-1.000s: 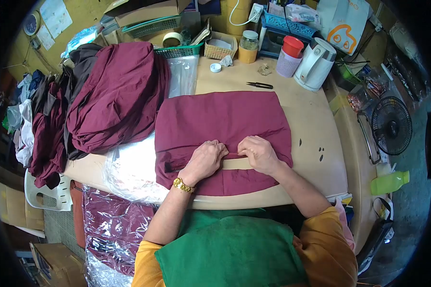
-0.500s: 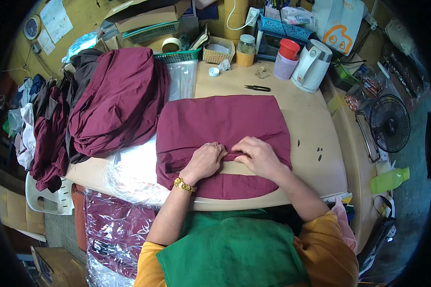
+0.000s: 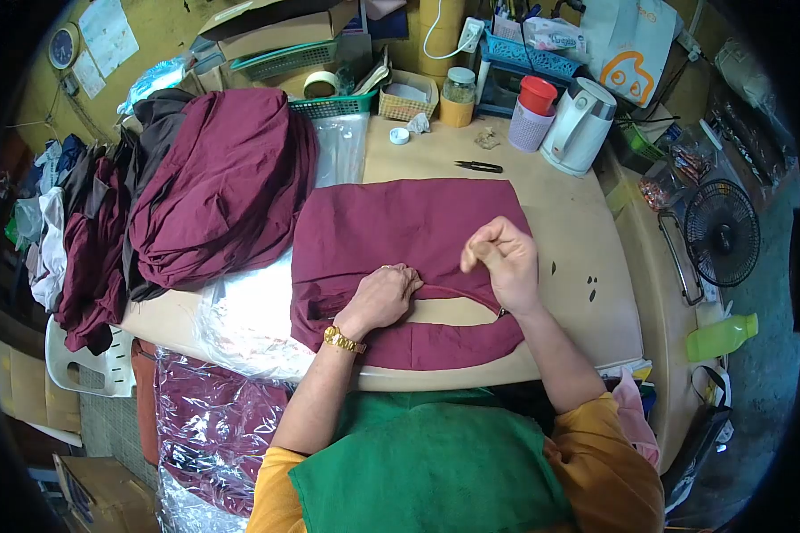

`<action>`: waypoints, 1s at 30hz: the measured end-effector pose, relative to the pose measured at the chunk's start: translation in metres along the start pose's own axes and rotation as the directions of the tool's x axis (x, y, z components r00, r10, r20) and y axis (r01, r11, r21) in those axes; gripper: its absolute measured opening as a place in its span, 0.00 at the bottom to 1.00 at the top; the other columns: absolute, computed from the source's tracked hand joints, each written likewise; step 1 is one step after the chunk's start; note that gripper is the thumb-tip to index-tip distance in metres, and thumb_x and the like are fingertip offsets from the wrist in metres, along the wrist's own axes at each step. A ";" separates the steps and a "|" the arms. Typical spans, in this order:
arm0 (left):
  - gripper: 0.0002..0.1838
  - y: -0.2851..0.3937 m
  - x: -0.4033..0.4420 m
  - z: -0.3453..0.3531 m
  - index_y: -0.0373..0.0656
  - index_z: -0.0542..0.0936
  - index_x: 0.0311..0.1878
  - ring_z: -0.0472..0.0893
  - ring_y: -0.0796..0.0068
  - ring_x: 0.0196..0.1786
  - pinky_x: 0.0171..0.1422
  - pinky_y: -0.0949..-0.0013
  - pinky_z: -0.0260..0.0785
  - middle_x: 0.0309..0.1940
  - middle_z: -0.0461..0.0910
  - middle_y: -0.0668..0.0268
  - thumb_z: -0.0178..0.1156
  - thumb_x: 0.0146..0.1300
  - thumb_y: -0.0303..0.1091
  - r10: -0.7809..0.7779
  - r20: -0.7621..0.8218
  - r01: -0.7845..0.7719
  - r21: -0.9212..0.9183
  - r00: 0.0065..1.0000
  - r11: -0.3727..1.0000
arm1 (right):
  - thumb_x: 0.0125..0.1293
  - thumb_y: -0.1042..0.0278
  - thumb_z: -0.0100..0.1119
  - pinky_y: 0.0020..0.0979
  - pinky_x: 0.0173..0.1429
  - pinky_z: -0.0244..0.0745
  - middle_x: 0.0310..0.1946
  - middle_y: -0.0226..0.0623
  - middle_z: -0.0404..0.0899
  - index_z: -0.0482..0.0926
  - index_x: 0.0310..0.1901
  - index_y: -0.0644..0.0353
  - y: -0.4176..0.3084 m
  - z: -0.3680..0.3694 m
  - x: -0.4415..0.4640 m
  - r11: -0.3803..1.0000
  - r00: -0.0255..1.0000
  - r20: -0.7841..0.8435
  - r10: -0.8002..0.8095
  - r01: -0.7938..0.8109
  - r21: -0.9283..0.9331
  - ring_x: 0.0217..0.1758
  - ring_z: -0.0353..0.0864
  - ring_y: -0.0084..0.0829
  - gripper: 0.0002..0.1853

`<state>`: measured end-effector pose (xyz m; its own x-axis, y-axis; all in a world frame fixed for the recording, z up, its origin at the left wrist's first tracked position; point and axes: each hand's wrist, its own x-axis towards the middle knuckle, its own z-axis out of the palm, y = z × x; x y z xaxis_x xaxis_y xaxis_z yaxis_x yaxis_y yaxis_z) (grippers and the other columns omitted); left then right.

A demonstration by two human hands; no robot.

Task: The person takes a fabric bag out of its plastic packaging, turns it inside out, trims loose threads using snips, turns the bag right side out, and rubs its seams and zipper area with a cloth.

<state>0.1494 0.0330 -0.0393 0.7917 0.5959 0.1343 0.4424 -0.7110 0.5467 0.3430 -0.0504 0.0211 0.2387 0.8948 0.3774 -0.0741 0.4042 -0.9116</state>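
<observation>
A maroon garment (image 3: pixel 391 218) lies folded flat on the table in front of me. Near its front an oval gap, bordered by a zipper edge, bares the tabletop. My left hand (image 3: pixel 382 298), with a gold watch (image 3: pixel 342 342) at the wrist, is closed on the cloth at the left end of this gap. Raised over the garment's right side, my right hand (image 3: pixel 507 262) has its fingers pinched together. Whatever they may hold is too small to make out. Beyond the garment lie black thread snips (image 3: pixel 478 166), untouched.
Maroon garments (image 3: pixel 213 191) are heaped at the left beside clear plastic bags (image 3: pixel 240 320). At the back right stand a white kettle (image 3: pixel 580 124), a lilac cup (image 3: pixel 531 127) and a jar (image 3: pixel 459 86). A small white lid (image 3: pixel 399 136) lies on the table (image 3: pixel 587 231).
My right hand has lifted off the garment's edge and moved up and to the right. The gap in the cloth now shows wider. My left hand has stayed in place.
</observation>
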 end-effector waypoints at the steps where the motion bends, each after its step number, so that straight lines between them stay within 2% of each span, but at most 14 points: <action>1: 0.13 0.001 0.000 0.000 0.35 0.79 0.37 0.80 0.47 0.44 0.50 0.51 0.72 0.36 0.81 0.49 0.52 0.70 0.35 -0.013 0.015 0.013 0.001 1.000 1.000 | 0.70 0.82 0.53 0.24 0.36 0.77 0.25 0.33 0.78 0.74 0.31 0.64 -0.007 -0.006 0.003 0.967 0.979 0.203 -0.018 -0.035 0.251 0.30 0.79 0.21 0.08; 3: 0.14 0.001 -0.001 -0.001 0.34 0.78 0.37 0.79 0.46 0.45 0.50 0.51 0.71 0.36 0.80 0.48 0.51 0.71 0.36 -0.024 0.026 0.024 0.010 0.999 1.000 | 0.69 0.73 0.62 0.23 0.33 0.74 0.21 0.31 0.76 0.76 0.33 0.64 -0.024 -0.002 -0.003 0.961 0.931 0.309 0.194 -0.243 0.131 0.26 0.78 0.20 0.07; 4: 0.16 0.001 0.000 -0.002 0.34 0.78 0.38 0.78 0.45 0.45 0.50 0.50 0.71 0.37 0.79 0.47 0.50 0.72 0.38 -0.035 0.034 0.034 0.019 0.999 0.999 | 0.61 0.70 0.71 0.29 0.35 0.75 0.23 0.33 0.75 0.78 0.35 0.63 -0.035 0.013 -0.006 0.887 0.945 0.277 0.176 -0.030 -0.460 0.27 0.78 0.27 0.10; 5: 0.16 0.002 0.000 -0.002 0.34 0.78 0.38 0.78 0.45 0.45 0.50 0.50 0.71 0.37 0.79 0.47 0.50 0.72 0.38 -0.033 0.034 0.032 0.019 0.999 0.999 | 0.56 0.69 0.73 0.32 0.38 0.75 0.24 0.34 0.75 0.78 0.35 0.62 -0.024 0.016 -0.009 0.722 0.937 0.348 -0.007 0.246 -0.647 0.29 0.79 0.32 0.11; 6: 0.16 0.003 0.001 -0.004 0.34 0.78 0.38 0.79 0.45 0.45 0.49 0.50 0.71 0.36 0.80 0.47 0.50 0.72 0.38 -0.051 0.055 0.050 0.028 0.997 0.998 | 0.52 0.69 0.75 0.35 0.41 0.75 0.26 0.35 0.75 0.79 0.35 0.62 -0.007 0.014 -0.012 0.449 0.875 0.457 -0.158 0.476 -0.756 0.32 0.79 0.36 0.14; 8: 0.16 0.004 0.004 -0.005 0.33 0.78 0.38 0.79 0.44 0.45 0.49 0.50 0.71 0.36 0.80 0.47 0.50 0.72 0.39 -0.071 0.070 0.068 0.039 0.995 0.997 | 0.50 0.71 0.72 0.39 0.45 0.74 0.29 0.36 0.75 0.79 0.34 0.61 0.026 0.000 -0.021 0.427 0.854 0.511 -0.103 0.502 -0.752 0.37 0.79 0.40 0.12; 15: 0.15 -0.004 0.002 0.003 0.34 0.78 0.39 0.79 0.45 0.45 0.49 0.52 0.71 0.37 0.80 0.49 0.51 0.72 0.38 -0.036 0.024 0.036 0.011 0.999 0.999 | 0.54 0.80 0.64 0.38 0.39 0.75 0.27 0.37 0.77 0.78 0.28 0.61 0.052 -0.011 -0.019 0.521 0.810 0.564 -0.161 0.555 -0.648 0.33 0.80 0.39 0.04; 17: 0.15 -0.008 0.001 0.006 0.35 0.78 0.40 0.79 0.46 0.46 0.49 0.52 0.71 0.37 0.80 0.50 0.51 0.72 0.38 -0.008 0.007 0.008 0.003 1.000 1.000 | 0.53 0.84 0.64 0.31 0.36 0.77 0.27 0.38 0.82 0.80 0.28 0.65 0.054 -0.009 -0.021 0.746 0.911 0.395 -0.119 0.345 -0.570 0.30 0.82 0.31 0.04; 20: 0.16 -0.002 -0.001 0.000 0.35 0.80 0.38 0.80 0.48 0.47 0.52 0.53 0.72 0.38 0.82 0.50 0.52 0.72 0.38 -0.021 0.013 0.021 -0.025 1.000 0.999 | 0.57 0.85 0.60 0.28 0.33 0.77 0.28 0.39 0.83 0.79 0.31 0.66 0.039 -0.017 -0.015 0.828 0.977 0.209 -0.035 0.146 -0.542 0.29 0.83 0.27 0.04; 22: 0.15 0.000 -0.001 -0.001 0.35 0.80 0.38 0.80 0.49 0.46 0.51 0.53 0.72 0.38 0.81 0.51 0.52 0.72 0.38 -0.017 -0.009 0.016 -0.057 1.000 0.998 | 0.61 0.85 0.59 0.23 0.34 0.77 0.25 0.34 0.83 0.79 0.27 0.66 0.018 -0.014 -0.010 0.947 0.996 0.013 0.090 -0.082 -0.310 0.29 0.81 0.19 0.06; 25: 0.14 -0.001 -0.002 -0.002 0.36 0.78 0.39 0.78 0.47 0.45 0.49 0.53 0.70 0.37 0.79 0.51 0.51 0.72 0.38 -0.009 0.016 0.010 -0.067 1.000 0.998 | 0.59 0.85 0.60 0.23 0.32 0.75 0.24 0.33 0.81 0.79 0.30 0.66 -0.015 -0.014 -0.015 0.993 0.998 0.033 0.059 -0.055 -0.107 0.26 0.79 0.19 0.04; 28: 0.14 -0.002 -0.002 0.000 0.36 0.77 0.38 0.78 0.48 0.44 0.48 0.54 0.70 0.36 0.79 0.52 0.51 0.73 0.38 0.002 0.003 -0.002 -0.058 1.000 0.998 | 0.58 0.78 0.66 0.26 0.33 0.76 0.29 0.35 0.82 0.78 0.35 0.65 -0.023 -0.016 -0.021 0.916 0.909 0.400 -0.116 -0.059 0.398 0.26 0.79 0.24 0.06; 29: 0.14 -0.002 -0.002 -0.001 0.36 0.77 0.38 0.78 0.48 0.44 0.48 0.54 0.70 0.36 0.79 0.52 0.51 0.73 0.38 0.005 0.003 -0.005 -0.056 1.000 0.998 | 0.57 0.72 0.69 0.31 0.36 0.77 0.34 0.36 0.83 0.78 0.38 0.64 -0.023 -0.004 -0.021 0.981 0.908 0.420 -0.014 0.094 -0.171 0.31 0.80 0.28 0.10; 30: 0.13 -0.001 -0.002 -0.001 0.37 0.77 0.39 0.78 0.48 0.45 0.49 0.54 0.70 0.36 0.79 0.52 0.53 0.72 0.38 -0.015 0.013 0.016 -0.067 1.000 0.998 | 0.56 0.67 0.71 0.35 0.40 0.78 0.40 0.38 0.83 0.78 0.41 0.63 -0.025 0.004 -0.022 0.702 0.922 0.379 0.081 0.217 -0.678 0.35 0.81 0.33 0.14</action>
<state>0.1473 0.0331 -0.0397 0.7907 0.6013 0.1153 0.4253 -0.6748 0.6031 0.3358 -0.0795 0.0366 -0.1529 0.9295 0.3357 0.6567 0.3494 -0.6683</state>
